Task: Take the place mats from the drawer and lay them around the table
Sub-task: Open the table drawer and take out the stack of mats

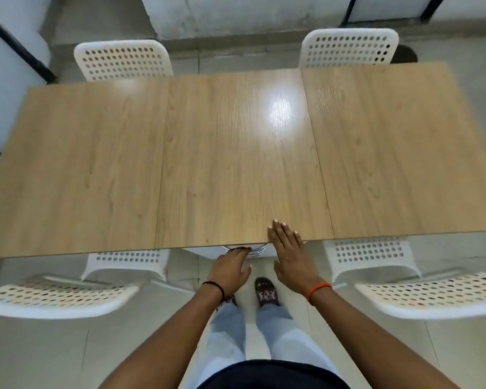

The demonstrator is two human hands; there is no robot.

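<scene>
A long light-wood table (208, 153) fills the middle of the view, its top bare. Under its near edge a white drawer front (205, 251) with a curved chrome handle (254, 251) shows. My left hand (230, 269) reaches up to that handle, fingers curled onto it just below the tabletop edge. My right hand (291, 256) lies flat with straight fingers on the table's near edge, right of the handle. No place mats are visible; the drawer's inside is hidden.
White perforated chairs stand around the table: two at the far side (122, 60) (348, 47) and two at the near side (59, 296) (432, 293). I stand between the near chairs on a grey tiled floor (54, 355).
</scene>
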